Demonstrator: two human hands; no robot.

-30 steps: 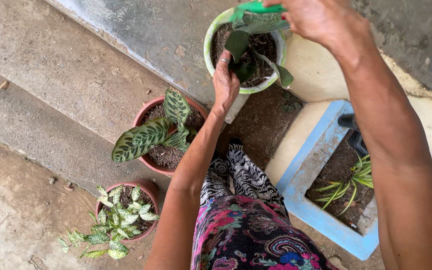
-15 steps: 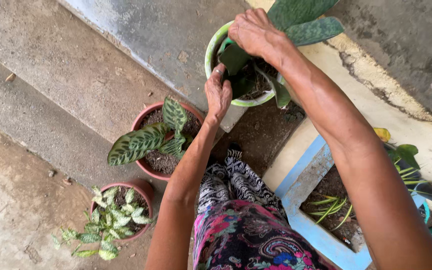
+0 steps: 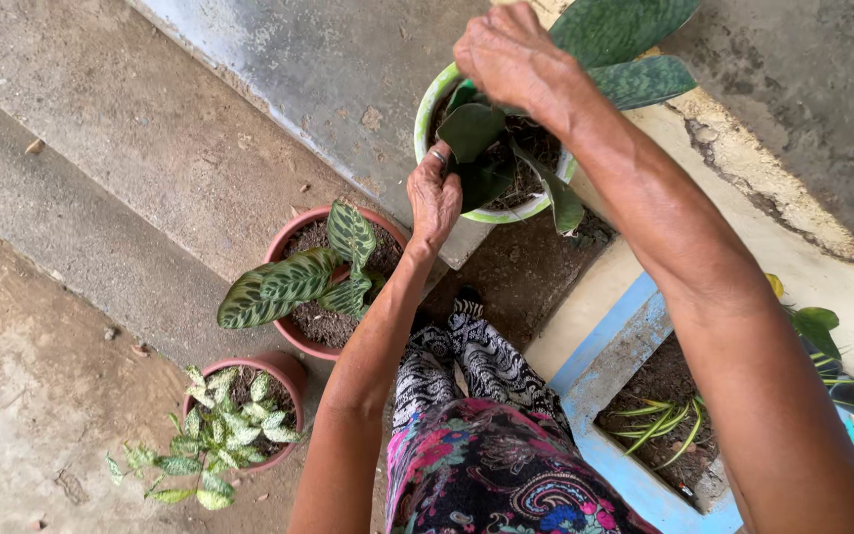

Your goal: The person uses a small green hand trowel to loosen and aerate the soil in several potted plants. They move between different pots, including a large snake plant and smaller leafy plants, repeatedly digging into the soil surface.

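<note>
Currently pot (image 3: 427,119) rim is pinched by left hand (image 3: 434,198) for steadiness; leaves (image 3: 635,49) are gripped in closed right hand (image 3: 511,54).

Right hand (image 3: 511,54) covers the far rim of the green-and-white pot (image 3: 430,104); its fingertips are hidden, grip unclear. Left hand (image 3: 434,198) hides the near rim, fingers buried among leaves. Top edge crops the broad mottled leaves (image 3: 635,40). Bottom edge cuts the blue planter (image 3: 605,366). Right edge cuts a yellow-green plant (image 3: 812,321).
</note>
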